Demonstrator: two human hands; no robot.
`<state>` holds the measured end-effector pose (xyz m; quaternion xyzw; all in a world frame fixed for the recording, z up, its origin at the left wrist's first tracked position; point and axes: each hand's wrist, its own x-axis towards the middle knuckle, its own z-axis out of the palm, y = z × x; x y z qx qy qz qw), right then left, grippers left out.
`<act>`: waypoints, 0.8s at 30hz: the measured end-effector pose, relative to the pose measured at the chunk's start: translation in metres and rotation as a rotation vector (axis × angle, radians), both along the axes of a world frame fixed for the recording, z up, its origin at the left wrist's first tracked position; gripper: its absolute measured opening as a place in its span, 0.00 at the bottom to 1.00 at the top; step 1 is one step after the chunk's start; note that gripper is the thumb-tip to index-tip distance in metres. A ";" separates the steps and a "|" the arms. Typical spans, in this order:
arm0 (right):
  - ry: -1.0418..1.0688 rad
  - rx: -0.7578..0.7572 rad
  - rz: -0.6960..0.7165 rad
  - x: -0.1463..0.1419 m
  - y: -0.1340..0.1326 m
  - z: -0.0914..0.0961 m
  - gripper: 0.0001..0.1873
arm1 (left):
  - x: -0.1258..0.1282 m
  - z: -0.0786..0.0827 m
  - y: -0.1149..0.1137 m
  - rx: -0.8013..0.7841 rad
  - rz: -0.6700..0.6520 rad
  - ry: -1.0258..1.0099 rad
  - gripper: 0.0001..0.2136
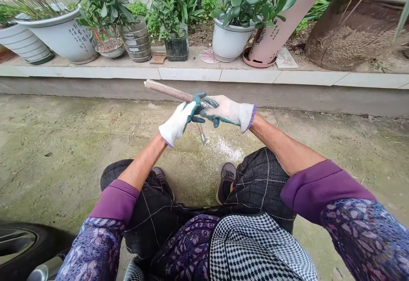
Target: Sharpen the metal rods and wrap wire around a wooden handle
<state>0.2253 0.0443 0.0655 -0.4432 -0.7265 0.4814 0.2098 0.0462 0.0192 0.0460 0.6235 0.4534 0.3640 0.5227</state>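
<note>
Both hands wear white work gloves with green coated palms and fingers. My left hand (pixel 187 113) is closed round a round wooden handle (pixel 166 90), whose bare end points up and to the left. Silvery wire or metal (pixel 206 104) shows at the handle's right end, between the two hands. There my right hand (pixel 223 107) grips it, its fingers bent around that end. Just below the hands appears a thin rod with a metallic tip (pixel 202 135); whether it joins the handle is hidden. White powder (pixel 225 147) lies scattered on the concrete beneath.
A low tiled ledge (pixel 188 74) runs across ahead, bearing several potted plants, among them a white pot (pixel 228 40) and a tall pink planter (pixel 271 30). My shoes (pixel 226 176) stand on the concrete ground. A vehicle wheel (pixel 28 247) is close at lower left.
</note>
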 end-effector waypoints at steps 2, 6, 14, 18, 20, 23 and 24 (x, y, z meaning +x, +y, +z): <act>-0.004 -0.038 0.044 -0.002 -0.004 0.002 0.05 | -0.002 0.004 -0.004 -0.063 -0.008 0.031 0.29; -0.018 -0.090 0.068 -0.005 -0.013 0.007 0.06 | -0.012 0.006 -0.007 -0.078 0.058 0.130 0.34; -0.216 0.220 -0.121 -0.027 -0.021 -0.008 0.14 | -0.004 -0.008 -0.001 -0.178 0.281 0.076 0.15; -0.365 0.416 -0.019 -0.018 -0.014 -0.011 0.17 | -0.014 -0.008 0.001 -0.383 0.251 -0.050 0.15; -0.346 0.521 -0.020 -0.007 -0.007 -0.007 0.18 | -0.024 -0.007 0.000 -0.484 0.100 -0.130 0.17; -0.420 0.792 -0.107 0.000 0.000 -0.007 0.23 | -0.034 -0.008 -0.008 -0.588 -0.129 -0.237 0.19; -0.467 0.882 -0.079 -0.003 0.001 -0.010 0.25 | -0.034 -0.009 -0.012 -0.602 -0.181 -0.265 0.19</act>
